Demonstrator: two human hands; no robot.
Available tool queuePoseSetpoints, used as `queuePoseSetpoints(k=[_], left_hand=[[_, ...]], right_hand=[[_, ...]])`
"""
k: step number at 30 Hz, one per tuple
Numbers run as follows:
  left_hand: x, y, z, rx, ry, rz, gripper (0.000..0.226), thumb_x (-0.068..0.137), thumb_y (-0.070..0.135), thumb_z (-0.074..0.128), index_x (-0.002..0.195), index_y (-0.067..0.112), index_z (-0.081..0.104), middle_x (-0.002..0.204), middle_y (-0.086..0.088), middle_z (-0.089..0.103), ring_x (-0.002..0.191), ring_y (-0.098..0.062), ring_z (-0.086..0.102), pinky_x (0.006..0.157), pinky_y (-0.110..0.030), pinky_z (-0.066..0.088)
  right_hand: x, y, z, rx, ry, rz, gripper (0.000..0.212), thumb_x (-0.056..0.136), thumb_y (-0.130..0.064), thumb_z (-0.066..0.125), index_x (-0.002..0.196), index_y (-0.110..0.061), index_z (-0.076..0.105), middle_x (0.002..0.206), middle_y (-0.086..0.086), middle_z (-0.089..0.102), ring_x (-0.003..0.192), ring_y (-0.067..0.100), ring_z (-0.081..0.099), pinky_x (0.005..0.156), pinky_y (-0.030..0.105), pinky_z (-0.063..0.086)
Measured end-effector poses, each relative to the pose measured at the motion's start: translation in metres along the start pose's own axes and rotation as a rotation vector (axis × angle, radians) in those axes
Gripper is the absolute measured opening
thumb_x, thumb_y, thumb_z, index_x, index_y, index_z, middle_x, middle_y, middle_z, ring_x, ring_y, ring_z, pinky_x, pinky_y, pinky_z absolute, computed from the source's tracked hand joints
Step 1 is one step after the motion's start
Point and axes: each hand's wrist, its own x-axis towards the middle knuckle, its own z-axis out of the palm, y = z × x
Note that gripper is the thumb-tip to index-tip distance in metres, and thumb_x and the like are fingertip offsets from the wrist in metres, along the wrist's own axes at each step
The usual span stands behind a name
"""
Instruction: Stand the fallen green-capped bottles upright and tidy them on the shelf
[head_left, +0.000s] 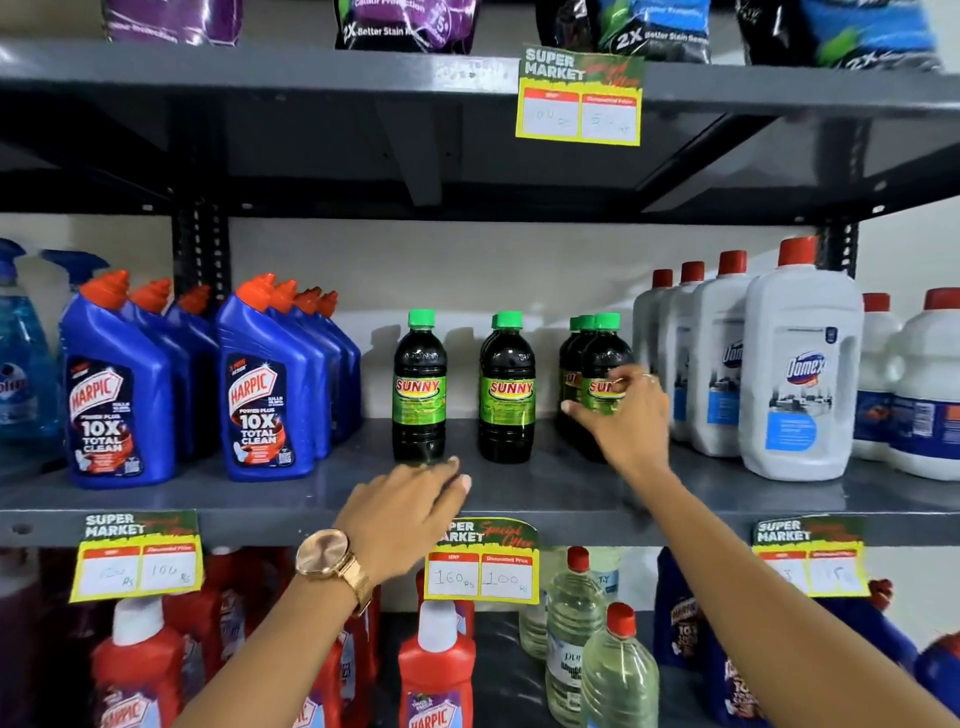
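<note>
I see the green-capped bottles all upright on the grey middle shelf (519, 493), set back from its front edge: one lone bottle (420, 384) reading "SUNNY" on its green label, a pair (506, 387) to its right with the same label, and a cluster of three (584, 364) further right. My right hand (623, 415) is on the front bottle of the cluster (602, 358), thumb and fingers (631, 375) spread round its label, partly covering "SUNNY"; the grip looks loose and I cannot tell how firm it is. My left hand (410, 509), a rose-gold watch (324, 555) at the wrist, hovers over the shelf's front edge just before the lone bottle, fingers extended and relaxed, holding nothing. Toward the shelf's left end stand blue bottles (270, 384) marked "HARPIC 10X TOTAL CLEAN"; toward the right end, white "Domex" bottles (802, 364) with red caps. On the front edge hangs a "SUPER MARKET" price tag (480, 564) showing 160 and 100.
</note>
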Motion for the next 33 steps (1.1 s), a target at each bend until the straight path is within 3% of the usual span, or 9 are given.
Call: queuePoseSetpoints(k=[1, 3, 4, 6, 8, 10, 15, 27, 33], left_hand=[[0.000, 0.004, 0.001, 0.008, -0.015, 0.074, 0.054, 0.094, 0.055, 0.017, 0.132, 0.033, 0.047, 0.131, 0.006, 0.059, 0.121, -0.018, 0.053, 0.089, -0.039, 0.046], [0.003, 0.007, 0.004, 0.037, -0.036, 0.160, 0.053, 0.096, 0.049, 0.017, 0.142, 0.030, 0.038, 0.147, 0.012, 0.042, 0.135, -0.007, 0.036, 0.099, -0.033, 0.041], [0.004, 0.007, 0.007, 0.045, -0.017, 0.173, 0.052, 0.097, 0.047, 0.018, 0.142, 0.029, 0.038, 0.148, 0.013, 0.040, 0.137, -0.004, 0.033, 0.101, -0.031, 0.039], [0.002, 0.005, 0.013, 0.055, 0.065, 0.185, 0.053, 0.097, 0.044, 0.017, 0.139, 0.027, 0.044, 0.145, 0.013, 0.044, 0.135, -0.001, 0.035, 0.101, -0.026, 0.039], [-0.002, 0.006, 0.015, 0.047, 0.121, 0.177, 0.058, 0.093, 0.045, 0.014, 0.135, 0.027, 0.050, 0.139, 0.012, 0.051, 0.131, 0.000, 0.040, 0.098, -0.022, 0.039], [-0.003, 0.007, 0.016, 0.037, 0.166, 0.170, 0.064, 0.089, 0.047, 0.011, 0.130, 0.028, 0.056, 0.134, 0.012, 0.056, 0.127, 0.001, 0.045, 0.094, -0.021, 0.042], [-0.005, 0.012, 0.016, 0.009, 0.217, 0.121, 0.050, 0.092, 0.040, 0.025, 0.120, 0.028, 0.065, 0.123, 0.013, 0.064, 0.119, -0.001, 0.054, 0.084, -0.023, 0.049], [-0.006, 0.017, 0.014, 0.004, 0.231, 0.075, 0.063, 0.088, 0.042, 0.013, 0.111, 0.029, 0.070, 0.114, 0.013, 0.069, 0.108, -0.003, 0.062, 0.065, -0.021, 0.047], [-0.006, 0.017, 0.013, 0.026, 0.201, 0.064, 0.060, 0.088, 0.040, 0.015, 0.112, 0.030, 0.069, 0.114, 0.013, 0.069, 0.109, -0.003, 0.062, 0.066, -0.022, 0.049]], right_hand=[[0.007, 0.006, -0.007, -0.065, -0.023, 0.037, 0.092, 0.059, -0.046, 0.087, 0.130, -0.008, 0.044, 0.131, 0.016, 0.051, 0.127, 0.035, 0.044, 0.104, 0.040, 0.034], [0.019, 0.018, -0.014, -0.068, -0.265, 0.217, 0.123, 0.056, -0.046, 0.089, 0.147, -0.003, 0.018, 0.152, 0.020, 0.027, 0.142, 0.037, 0.024, 0.118, 0.045, 0.021], [0.023, 0.023, -0.015, 0.011, -0.393, 0.295, 0.126, 0.056, -0.040, 0.091, 0.148, -0.001, 0.014, 0.153, 0.019, 0.027, 0.142, 0.035, 0.026, 0.118, 0.045, 0.024], [0.024, 0.033, -0.012, 0.148, -0.518, 0.378, 0.105, 0.057, -0.023, 0.093, 0.140, 0.000, 0.033, 0.141, 0.018, 0.048, 0.132, 0.031, 0.045, 0.111, 0.040, 0.038], [0.023, 0.041, -0.008, 0.096, -0.484, 0.359, 0.081, 0.058, -0.016, 0.092, 0.126, -0.002, 0.051, 0.125, 0.016, 0.062, 0.119, 0.030, 0.056, 0.100, 0.035, 0.045], [0.023, 0.045, -0.007, 0.060, -0.452, 0.325, 0.076, 0.058, -0.018, 0.092, 0.123, -0.003, 0.056, 0.120, 0.015, 0.065, 0.114, 0.031, 0.058, 0.096, 0.033, 0.046], [0.024, 0.047, -0.007, 0.042, -0.476, 0.281, 0.080, 0.056, -0.025, 0.093, 0.125, -0.004, 0.058, 0.120, 0.014, 0.066, 0.115, 0.030, 0.059, 0.099, 0.034, 0.047], [0.021, 0.039, -0.005, -0.121, -0.493, 0.195, 0.081, 0.061, -0.037, 0.089, 0.126, -0.003, 0.055, 0.121, 0.017, 0.064, 0.113, 0.031, 0.060, 0.099, 0.039, 0.049], [0.017, 0.038, -0.006, -0.125, -0.494, 0.230, 0.084, 0.061, -0.038, 0.089, 0.126, -0.001, 0.052, 0.124, 0.019, 0.062, 0.115, 0.033, 0.058, 0.099, 0.040, 0.048]])
